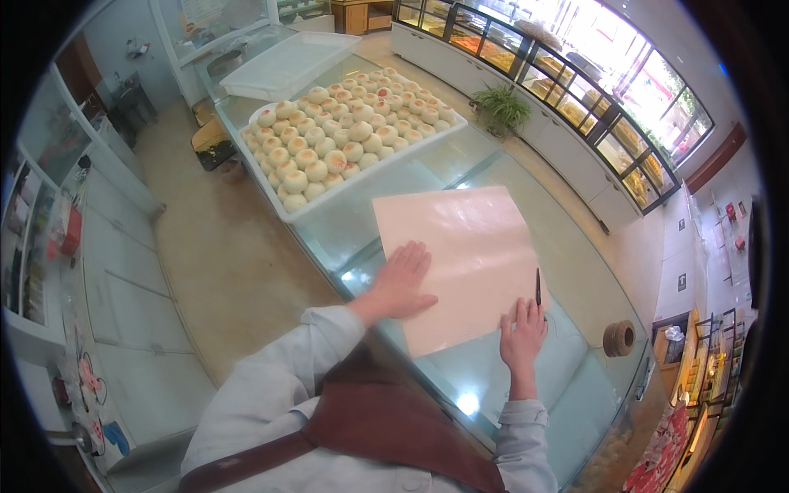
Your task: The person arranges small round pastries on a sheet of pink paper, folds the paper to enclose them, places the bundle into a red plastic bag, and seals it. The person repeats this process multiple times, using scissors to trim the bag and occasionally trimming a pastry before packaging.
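Note:
A large pale pink sheet (460, 255), seemingly paper with a glossy patch and faint creases, lies on the glass tabletop. My left hand (404, 283) rests flat on its left part, fingers stretched out and thumb apart. At the sheet's lower right edge is my right hand (523, 333), its fingers extended and lying on the edge. Just beyond those fingertips sits a slim black pen-like tool (538, 285). Its lower end meets the fingers, and its exact kind is too small to make out.
Beyond the sheet stands a white tray (288, 215) of round buns (337, 131), several with reddish tops. Behind it is another white tray (288, 66). A brown roll (619, 338) rests near the table's right edge. Display cases (534, 70) and a potted plant (501, 107) stand farther off.

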Tool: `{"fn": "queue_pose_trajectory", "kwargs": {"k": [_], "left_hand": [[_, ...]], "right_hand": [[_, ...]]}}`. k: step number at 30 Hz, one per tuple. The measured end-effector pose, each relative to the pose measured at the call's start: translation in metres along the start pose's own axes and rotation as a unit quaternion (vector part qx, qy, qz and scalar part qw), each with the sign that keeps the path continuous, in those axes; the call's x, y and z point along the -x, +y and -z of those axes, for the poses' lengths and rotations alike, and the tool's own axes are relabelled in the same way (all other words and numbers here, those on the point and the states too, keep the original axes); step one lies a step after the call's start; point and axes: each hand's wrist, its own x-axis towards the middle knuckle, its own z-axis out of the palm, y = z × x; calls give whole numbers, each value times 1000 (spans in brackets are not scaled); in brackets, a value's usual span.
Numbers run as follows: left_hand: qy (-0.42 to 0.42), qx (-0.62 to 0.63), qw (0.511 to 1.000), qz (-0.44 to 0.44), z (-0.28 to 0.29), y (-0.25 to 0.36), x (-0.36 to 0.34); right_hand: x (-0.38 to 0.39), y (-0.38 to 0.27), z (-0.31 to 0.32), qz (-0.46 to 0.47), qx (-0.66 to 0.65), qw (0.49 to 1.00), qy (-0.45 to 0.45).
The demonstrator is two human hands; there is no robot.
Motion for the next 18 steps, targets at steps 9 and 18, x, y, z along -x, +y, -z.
{"fn": "queue_pose_trajectory", "kwargs": {"k": [9,18], "left_hand": [[230,68,964,-111,184,-151,33],[181,-52,969,160,295,-382,-48]], "right_hand": [[-5,-58,81,-70,108,986,103],[-196,-297,105,182,-170,960,128]]}}
